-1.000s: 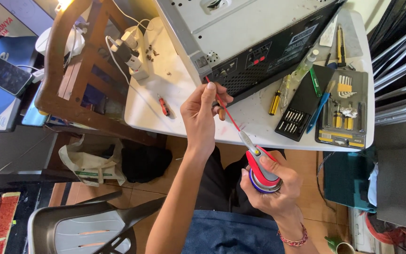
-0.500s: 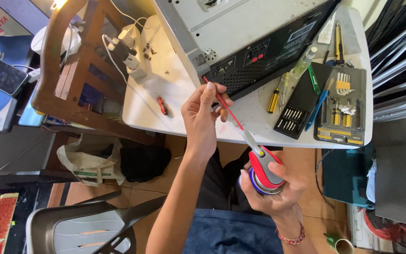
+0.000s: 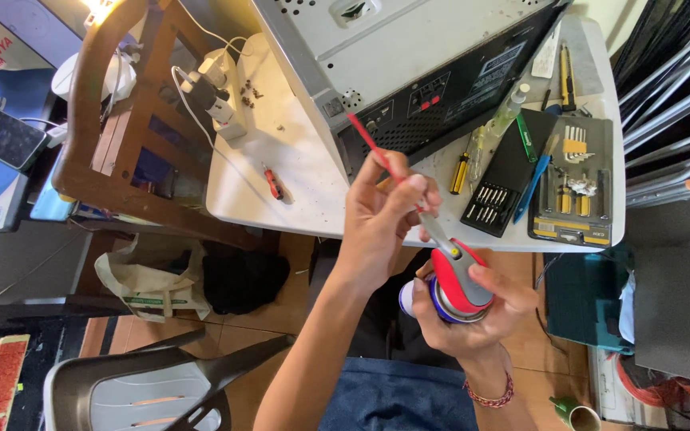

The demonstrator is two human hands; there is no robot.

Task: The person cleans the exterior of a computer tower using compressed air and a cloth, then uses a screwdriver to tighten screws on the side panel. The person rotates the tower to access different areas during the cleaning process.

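Observation:
My right hand (image 3: 477, 315) grips a spray can (image 3: 449, 287) with a red and grey nozzle cap, thumb on top of the cap. A thin red straw (image 3: 378, 153) runs from the nozzle up and left toward the black back panel of a grey metal device (image 3: 409, 72) on the white table (image 3: 281, 175). My left hand (image 3: 381, 215) pinches the straw about halfway along, just in front of the table's near edge. The straw's tip lies over the device's lower left corner.
On the table right of the device lie a yellow-handled screwdriver (image 3: 461, 172), a black bit case (image 3: 505, 187), a hex key set (image 3: 573, 183) and a blue tool. A small red item (image 3: 271, 182) and a white power strip (image 3: 221, 100) lie left. A wooden chair (image 3: 113, 136) and a grey plastic chair (image 3: 145, 391) stand nearby.
Both hands and the can have shifted slightly; my left hand has slid lower along the straw, so more red straw shows above my fingers.

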